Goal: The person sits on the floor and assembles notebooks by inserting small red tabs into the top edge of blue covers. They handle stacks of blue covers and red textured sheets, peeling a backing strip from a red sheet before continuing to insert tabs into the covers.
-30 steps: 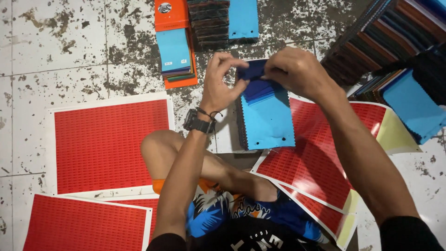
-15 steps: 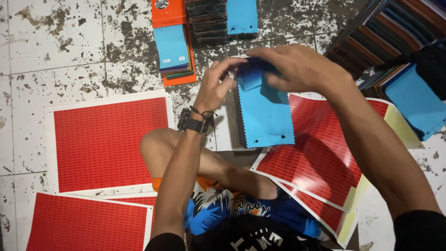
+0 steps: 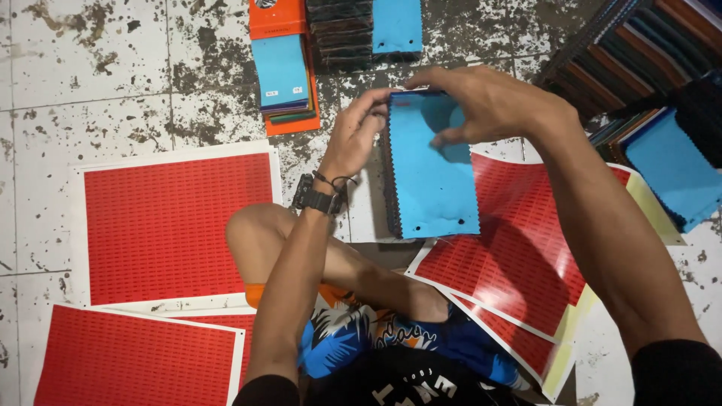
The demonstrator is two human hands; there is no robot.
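Observation:
A stack of fabric swatches with a light blue swatch on top lies on the floor in front of my crossed legs. My left hand, with a black watch on its wrist, grips the stack's upper left corner. My right hand reaches over the top edge, its fingers pressed on the blue swatch's upper part. The stack's zigzag-cut dark edges show along the left side.
Red sticker sheets lie at left, lower left and under my right forearm. Behind are an orange-backed swatch pile, a dark swatch stack with a blue top, and rows of coloured swatches at right.
A dark blue piece that my hands held at the stack's top is gone from view. The blue swatch now lies flat, and both hands have settled at its upper edge.

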